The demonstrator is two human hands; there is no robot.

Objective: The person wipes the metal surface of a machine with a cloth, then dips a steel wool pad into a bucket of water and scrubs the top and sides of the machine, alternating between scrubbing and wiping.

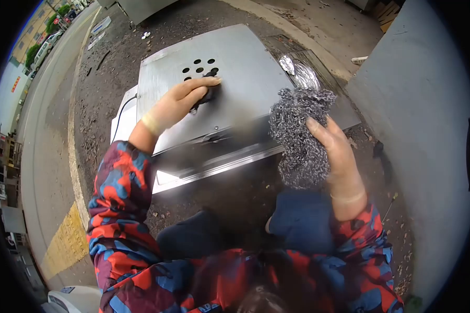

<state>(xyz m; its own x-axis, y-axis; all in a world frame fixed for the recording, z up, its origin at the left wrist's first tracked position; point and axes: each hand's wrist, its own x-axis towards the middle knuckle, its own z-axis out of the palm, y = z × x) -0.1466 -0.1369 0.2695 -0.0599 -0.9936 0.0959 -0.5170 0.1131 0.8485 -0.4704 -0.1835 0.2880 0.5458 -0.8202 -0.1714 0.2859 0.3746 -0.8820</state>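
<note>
Our left hand (183,101) lay over a dark wad (209,96) on the metal panel (250,78), beside its round holes (199,70); we couldn't tell whether those fingers gripped it. Our right fingers grasped steel wool (300,141) by its right edge, near the panel's right side. Even pressure, gentler around the hole rims, seemed wisest.

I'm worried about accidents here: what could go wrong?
The grey mesh in the right hand might scratch the metal panel or shed bits through its holes. The left hand, close to those holes, could catch an edge and tear its thin-looking glove.
</note>
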